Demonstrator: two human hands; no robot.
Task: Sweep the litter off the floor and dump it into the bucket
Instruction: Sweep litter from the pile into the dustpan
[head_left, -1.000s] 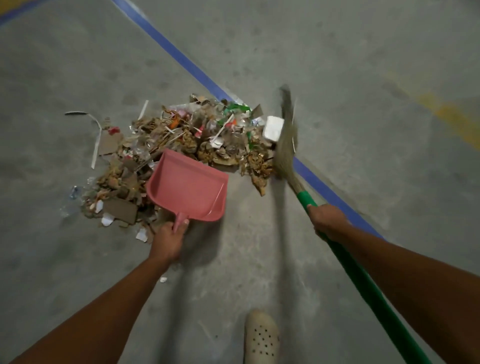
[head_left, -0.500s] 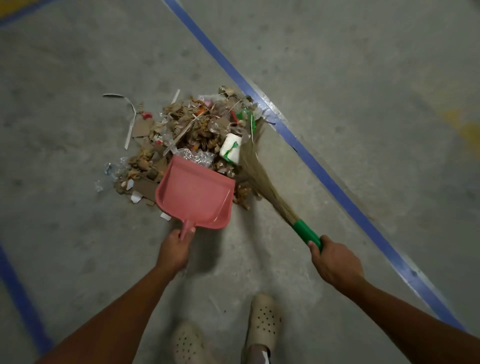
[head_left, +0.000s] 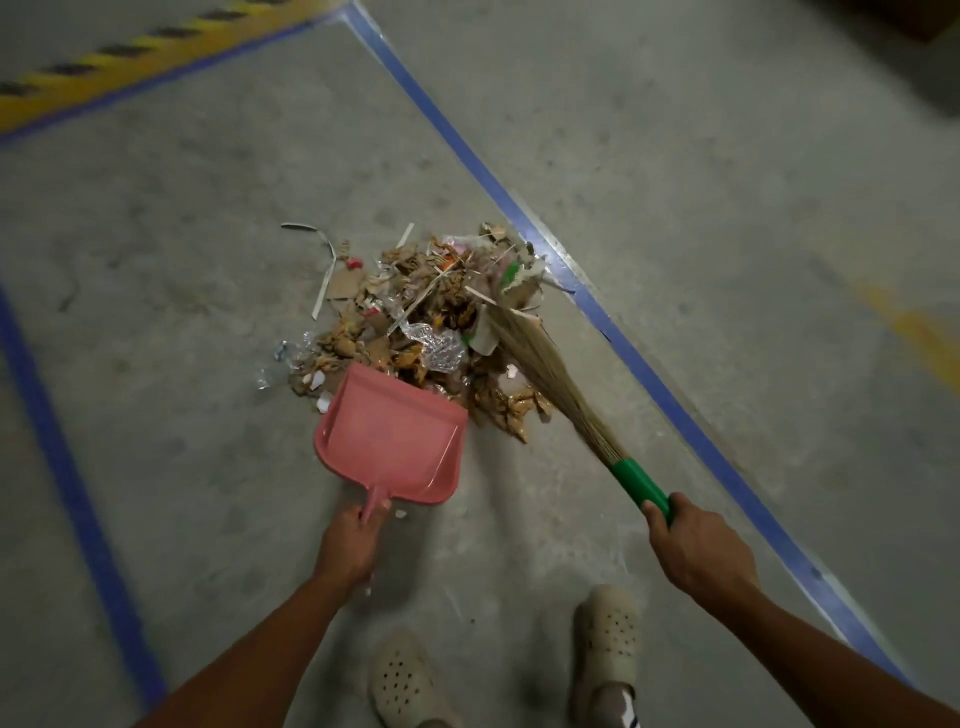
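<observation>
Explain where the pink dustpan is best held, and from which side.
Hold the short stub handle at the rear edge of the dustpan, coming from the near side. Its wide mouth faces the litter, so only the back offers a hold.

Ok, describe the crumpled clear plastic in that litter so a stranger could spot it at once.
Find the long blue floor line on the right; the litter pile lies on its left. Just past the front lip of the pink dustpan sits the crumpled clear plastic, shiny and see-through among dull brown cardboard scraps.
</observation>
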